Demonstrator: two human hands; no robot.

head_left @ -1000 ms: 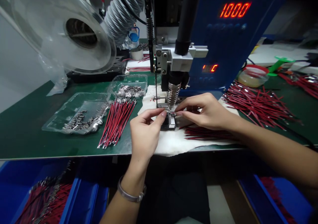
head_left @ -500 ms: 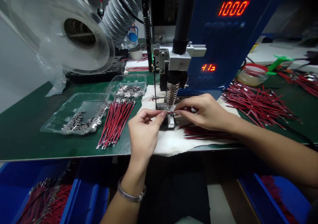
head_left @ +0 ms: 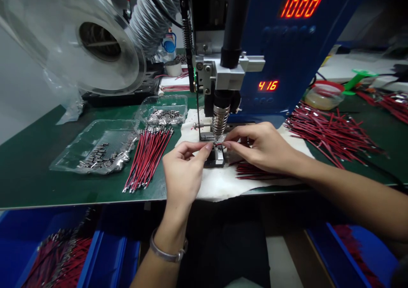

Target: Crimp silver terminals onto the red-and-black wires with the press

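My left hand (head_left: 183, 169) and my right hand (head_left: 259, 145) meet under the spring-wrapped tip (head_left: 219, 120) of a blue machine (head_left: 287, 54). Both pinch a small part with a red wire (head_left: 219, 144) over the dark metal fixture (head_left: 216, 156); the part itself is mostly hidden by my fingertips. A bundle of red and black wires (head_left: 148, 158) lies just left of my left hand. Another small bundle (head_left: 255, 171) lies under my right wrist on a white cloth (head_left: 223, 183).
Clear trays of small metal terminals (head_left: 98, 156) (head_left: 165, 115) sit at left. A large clear reel (head_left: 79, 37) stands behind them. A heap of red wires (head_left: 328, 132) covers the right side. Blue bins (head_left: 57, 254) (head_left: 353, 254) with wires hang below the green bench edge.
Both hands stay pinched at the fixture, almost unmoved. The machine's lower red display has changed, now reading 416.
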